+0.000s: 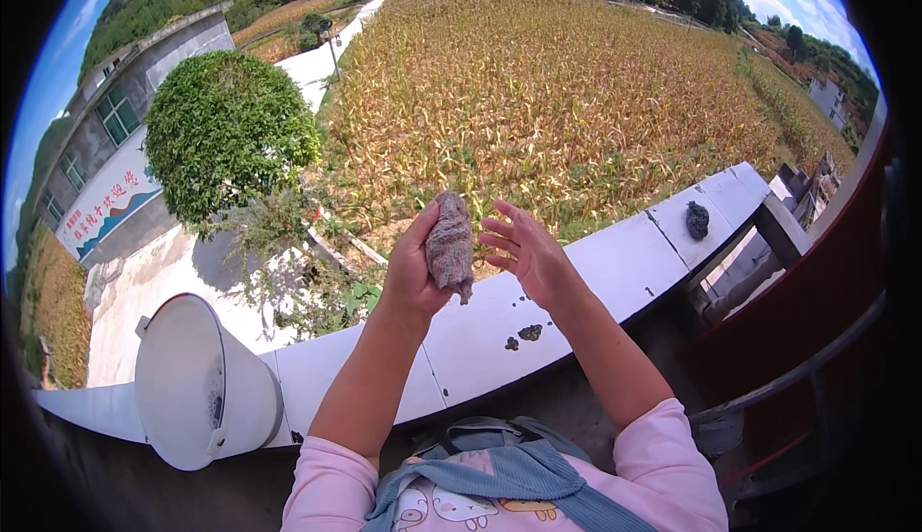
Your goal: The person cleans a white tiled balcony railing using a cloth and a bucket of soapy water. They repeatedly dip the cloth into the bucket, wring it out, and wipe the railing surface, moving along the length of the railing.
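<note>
A bunched, twisted wet cloth (450, 247), greyish pink, stands upright in my left hand (415, 262), which grips it from the left side. Its lower end hangs loose past my palm. Just to the right, my right hand (529, 255) is raised with fingers apart, holding nothing and not touching the cloth. Both hands are above a white-tiled ledge (475, 352). Small dark wet patches (530, 332) mark the tiles below my right hand.
A white bucket (180, 381) with suds inside stands on the ledge at left. A dark crumpled clump (696, 220) lies on the ledge at right. Beyond the ledge are a round leafy tree (227, 129), a paved yard and a dry corn field (547, 93). A dark red panel (799, 316) borders the right.
</note>
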{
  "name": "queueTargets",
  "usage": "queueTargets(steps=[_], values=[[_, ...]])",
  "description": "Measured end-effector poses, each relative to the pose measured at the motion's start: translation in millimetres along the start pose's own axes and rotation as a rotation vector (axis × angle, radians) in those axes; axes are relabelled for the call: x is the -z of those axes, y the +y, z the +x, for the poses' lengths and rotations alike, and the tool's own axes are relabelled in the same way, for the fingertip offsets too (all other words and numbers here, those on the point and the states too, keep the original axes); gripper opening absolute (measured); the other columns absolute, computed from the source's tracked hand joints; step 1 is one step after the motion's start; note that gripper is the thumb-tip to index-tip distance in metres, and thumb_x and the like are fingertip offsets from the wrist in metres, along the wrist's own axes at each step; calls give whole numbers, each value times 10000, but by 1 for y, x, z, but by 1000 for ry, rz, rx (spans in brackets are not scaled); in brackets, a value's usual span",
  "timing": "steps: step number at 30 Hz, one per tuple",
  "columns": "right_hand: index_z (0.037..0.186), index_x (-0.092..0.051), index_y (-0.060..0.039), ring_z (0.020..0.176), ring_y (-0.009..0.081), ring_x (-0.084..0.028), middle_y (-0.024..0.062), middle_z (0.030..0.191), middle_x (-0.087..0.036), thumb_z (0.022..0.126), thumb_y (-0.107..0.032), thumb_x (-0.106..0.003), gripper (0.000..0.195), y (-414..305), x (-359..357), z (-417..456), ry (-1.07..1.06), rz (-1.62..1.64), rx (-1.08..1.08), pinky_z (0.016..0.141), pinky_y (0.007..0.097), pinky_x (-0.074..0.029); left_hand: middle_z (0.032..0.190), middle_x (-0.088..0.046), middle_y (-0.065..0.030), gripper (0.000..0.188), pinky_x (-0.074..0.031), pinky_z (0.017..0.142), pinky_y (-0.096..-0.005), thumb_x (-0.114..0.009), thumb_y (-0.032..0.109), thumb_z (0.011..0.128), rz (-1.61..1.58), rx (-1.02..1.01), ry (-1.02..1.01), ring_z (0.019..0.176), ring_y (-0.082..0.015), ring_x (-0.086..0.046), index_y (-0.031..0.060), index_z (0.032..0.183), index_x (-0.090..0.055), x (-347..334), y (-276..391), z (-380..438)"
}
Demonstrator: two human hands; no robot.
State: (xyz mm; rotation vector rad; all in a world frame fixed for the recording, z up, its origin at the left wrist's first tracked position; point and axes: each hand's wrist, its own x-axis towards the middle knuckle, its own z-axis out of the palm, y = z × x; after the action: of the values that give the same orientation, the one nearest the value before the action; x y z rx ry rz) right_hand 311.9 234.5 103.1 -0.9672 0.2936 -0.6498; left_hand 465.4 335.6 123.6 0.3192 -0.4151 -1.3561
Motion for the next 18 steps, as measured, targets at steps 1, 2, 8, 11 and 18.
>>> queueTargets(steps=[1,2,8,11,18], values=[[1315,-409,-66,1048,208,-544,100,1203,-547,973,-408,-424,483,15,-21,-7,-103,154,-114,866,337,-457,917,-613,-79,216,-543,709,-306,-438,223,972,54,23,-2,815,-177,-627,52,1053,-542,-12,-10,-10],[1301,-429,-79,1084,212,-543,90,1209,-555,977,-462,-364,506,31,-44,-12,-69,269,-240,899,359,-451,905,-606,-59,173,-535,690,-290,-458,193,967,-25,-12,142,792,-149,-618,58,1042,-538,-5,-25,-11],[1093,-540,-53,901,170,-620,76,1006,-621,993,-314,-334,348,70,-92,5,118,132,-374,766,325,-520,829,-582,-43,123,-465,706,-267,-493,130,955,1205,-719,292,790,-141,-584,51,1048,-482,41,-15,-48],[1050,-556,-30,852,160,-620,82,960,-627,998,-306,-342,353,93,-94,39,-76,-23,-463,712,311,-522,866,-599,-78,162,-467,731,-284,-539,145,928,1615,-774,524,852,-176,-601,57,1053,-486,62,3,-68],[974,-556,-16,599,121,-599,56,755,-615,997,-300,-397,326,115,-82,153,-366,-413,-659,474,292,-500,954,-619,-125,290,-450,828,-376,-626,33,802,1712,-660,945,903,-266,-595,33,1081,-543,100,37,-160]])
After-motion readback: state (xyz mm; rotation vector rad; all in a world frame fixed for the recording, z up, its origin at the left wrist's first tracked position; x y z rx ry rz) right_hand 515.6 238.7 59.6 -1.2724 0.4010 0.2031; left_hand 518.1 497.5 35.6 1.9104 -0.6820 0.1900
